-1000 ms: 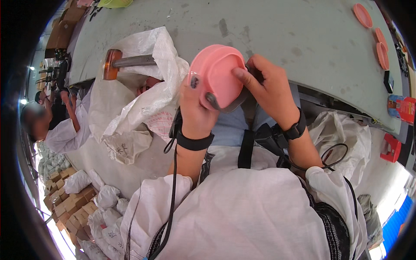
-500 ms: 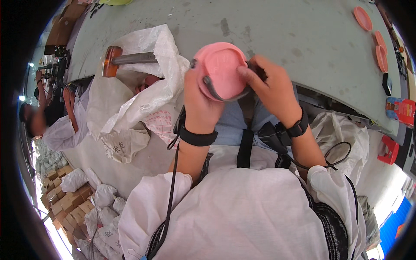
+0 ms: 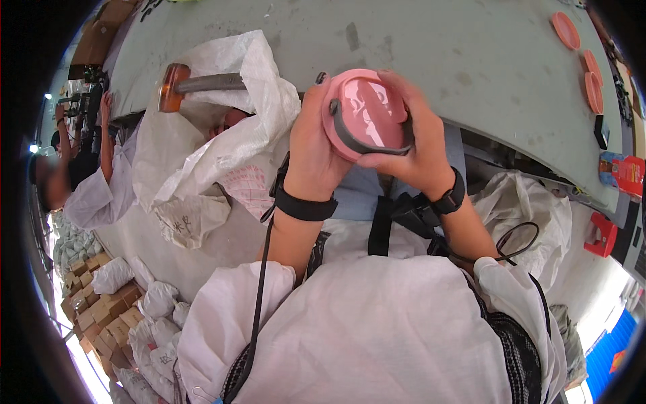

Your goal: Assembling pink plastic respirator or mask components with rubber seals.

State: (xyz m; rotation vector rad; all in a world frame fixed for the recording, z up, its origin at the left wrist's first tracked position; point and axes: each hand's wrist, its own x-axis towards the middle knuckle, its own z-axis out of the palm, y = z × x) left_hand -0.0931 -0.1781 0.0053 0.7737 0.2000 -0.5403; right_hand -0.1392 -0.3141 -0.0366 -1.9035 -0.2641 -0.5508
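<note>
Hands (image 3: 316,151) around glossy, perhaps plastic, pink lid (image 3: 367,111)

White sack (image 3: 222,135) and hammer (image 3: 195,84) crowd left; tabletop (image 3: 471,60) beyond open.

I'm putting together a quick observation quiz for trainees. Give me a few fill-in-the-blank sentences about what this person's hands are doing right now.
1. Both hands, the left hand and the right hand, hold a round lid whose colour is ____.
2. A strip of ____ colour curves along the lid's edge.
3. Each wrist wears a ____ band.
4. On the grey table, by the white sack, lies a ____ with an orange head.

Missing words: pink; grey; black; hammer
</note>
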